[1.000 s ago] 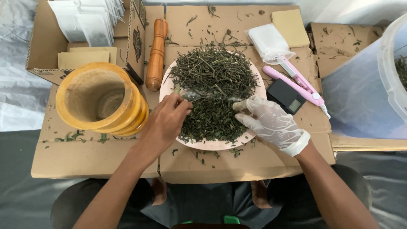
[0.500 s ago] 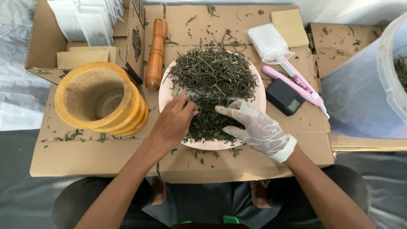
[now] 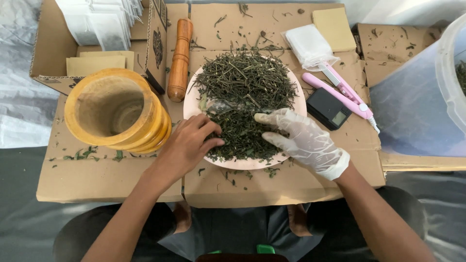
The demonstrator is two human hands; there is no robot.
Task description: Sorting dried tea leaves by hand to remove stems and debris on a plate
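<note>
A pink plate (image 3: 242, 165) on flattened cardboard holds a heap of dried green herbs (image 3: 245, 80), stalky at the back and crumbled at the front. A metal spoon (image 3: 218, 105) lies across the middle of the heap. My bare left hand (image 3: 187, 145) rests on the plate's near left side, its fingers curled into the crumbled herbs. My right hand (image 3: 303, 138), in a thin white glove, lies on the near right side with its fingers spread over the herbs, the fingertips close to the spoon's handle.
A yellow wooden mortar (image 3: 114, 111) stands left of the plate, with a wooden pestle (image 3: 179, 58) behind it. An open box of white sachets (image 3: 99, 22) sits at the back left. A pink sealer (image 3: 342, 92), a small black scale (image 3: 330, 109) and a clear bin (image 3: 427, 92) are to the right.
My left hand has drawn back from the spoon toward me, curling into the crumbled herbs. The gloved right hand swept left across the herbs, then settled back slightly right.
</note>
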